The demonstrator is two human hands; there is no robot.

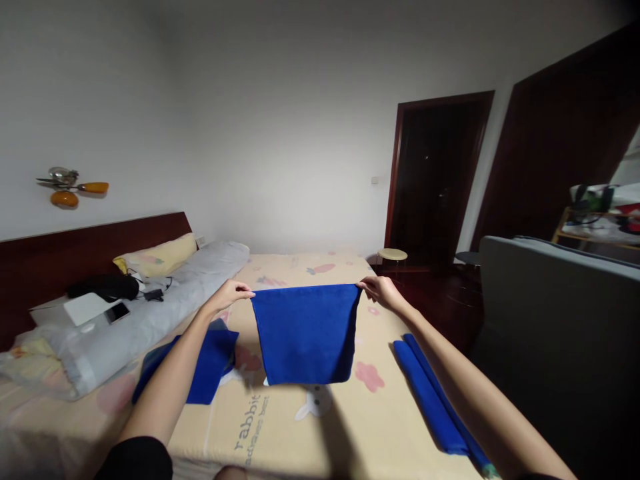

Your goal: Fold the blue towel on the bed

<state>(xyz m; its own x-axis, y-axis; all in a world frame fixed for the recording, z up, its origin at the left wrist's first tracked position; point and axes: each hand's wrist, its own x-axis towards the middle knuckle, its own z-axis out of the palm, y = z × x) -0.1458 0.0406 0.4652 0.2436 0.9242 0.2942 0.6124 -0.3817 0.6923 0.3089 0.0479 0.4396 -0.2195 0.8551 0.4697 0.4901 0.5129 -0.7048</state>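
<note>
Broadly: bed (320,440) with cartoon-print cover below. Blue cloth (306,333) hanging in air above it, stretched flat between top corners. Second blue cloth (207,363) lying at left, rolled blue cloth (433,400) at right. Left hand (231,294), right hand (379,291): grip pinched shut on top corners. Likely soft, light, limp; best held at corners.
</note>
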